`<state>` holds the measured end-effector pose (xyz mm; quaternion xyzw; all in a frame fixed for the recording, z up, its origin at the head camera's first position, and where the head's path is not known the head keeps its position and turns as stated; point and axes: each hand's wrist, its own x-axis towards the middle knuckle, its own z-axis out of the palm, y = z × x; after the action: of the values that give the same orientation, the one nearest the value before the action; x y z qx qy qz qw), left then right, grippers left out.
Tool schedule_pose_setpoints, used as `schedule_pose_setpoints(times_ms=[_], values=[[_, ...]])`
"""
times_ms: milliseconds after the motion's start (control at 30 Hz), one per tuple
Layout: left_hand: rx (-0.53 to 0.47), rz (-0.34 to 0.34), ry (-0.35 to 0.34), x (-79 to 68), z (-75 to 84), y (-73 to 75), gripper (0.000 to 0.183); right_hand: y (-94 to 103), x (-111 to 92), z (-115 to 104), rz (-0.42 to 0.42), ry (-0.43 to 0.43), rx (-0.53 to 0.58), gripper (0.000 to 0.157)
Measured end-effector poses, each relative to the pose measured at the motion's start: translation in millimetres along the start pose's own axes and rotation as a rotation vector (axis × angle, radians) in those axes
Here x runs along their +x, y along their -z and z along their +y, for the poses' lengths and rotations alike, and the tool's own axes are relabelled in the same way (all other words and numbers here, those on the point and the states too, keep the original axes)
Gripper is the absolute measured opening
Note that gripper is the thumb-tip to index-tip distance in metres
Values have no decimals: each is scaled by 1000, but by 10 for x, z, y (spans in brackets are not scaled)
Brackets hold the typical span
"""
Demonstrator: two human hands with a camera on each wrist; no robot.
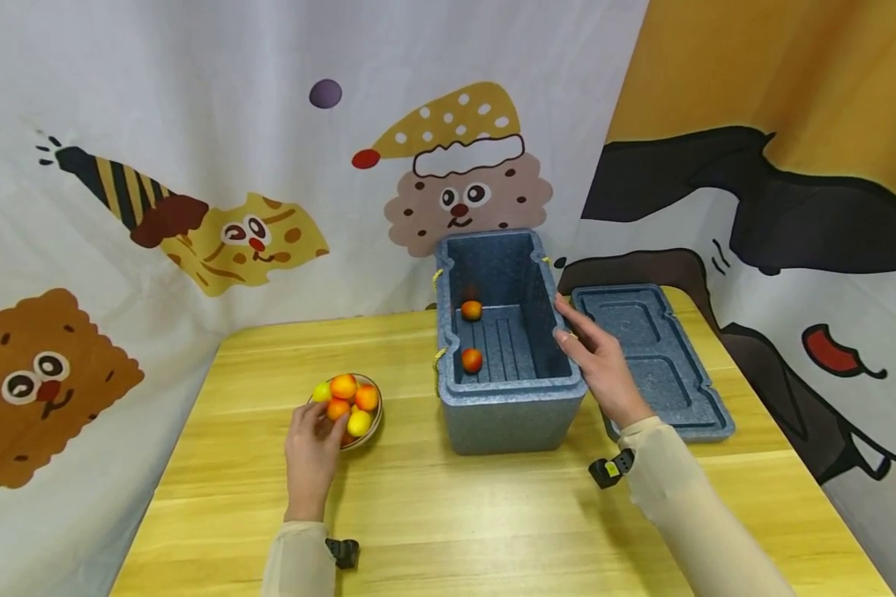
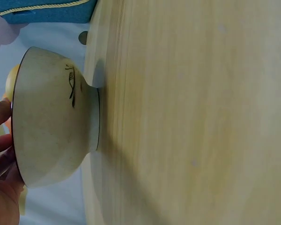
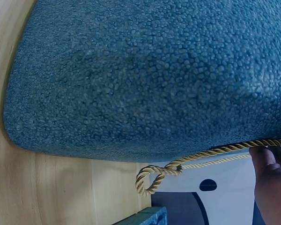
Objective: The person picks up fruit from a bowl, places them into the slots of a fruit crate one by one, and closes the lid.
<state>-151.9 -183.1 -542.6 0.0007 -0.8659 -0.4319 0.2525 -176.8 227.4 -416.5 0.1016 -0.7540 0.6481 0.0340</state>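
Observation:
My left hand reaches over the near left rim of a small bowl filled with orange and yellow fruits. Its thumb and fingers pinch an orange fruit in the pile. From the side, the bowl shows a pale outside, a dark drawing and a narrow foot; the fingertips dip behind its rim. My right hand rests on the right rim of a blue-grey foam box, thumb and index finger stretched over the edge. Two reddish-orange fruits, one farther back and one nearer, lie on the box floor.
The box's lid lies flat on the wooden table, to the right of the box. Yellow cords hang at the box sides, one a twisted rope with a looped end. A printed curtain hangs behind the table.

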Motion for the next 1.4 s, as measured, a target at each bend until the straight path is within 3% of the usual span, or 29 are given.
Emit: schedule_pose_setpoints(times_ms=[267, 700, 1000, 1133, 1300, 1400], values=[[31, 9, -6, 18, 14, -9, 33, -3, 2, 0, 1, 7, 4, 51], [-2, 35, -23, -22, -24, 28, 32, 9, 7, 8, -4, -6, -11, 52], [-187, 128, 57, -122, -28, 127, 31, -17, 11, 1, 0, 2, -25, 51], [-198, 179, 17, -148, 87, 187, 30, -25, 13, -7, -7, 4, -20, 51], [-167, 150, -30, -158, 321, 255, 29, 0, -16, -16, 14, -4, -36, 51], [-156, 140, -42, -174, 377, 286, 31, -7, -8, -6, 8, -11, -30, 51]])
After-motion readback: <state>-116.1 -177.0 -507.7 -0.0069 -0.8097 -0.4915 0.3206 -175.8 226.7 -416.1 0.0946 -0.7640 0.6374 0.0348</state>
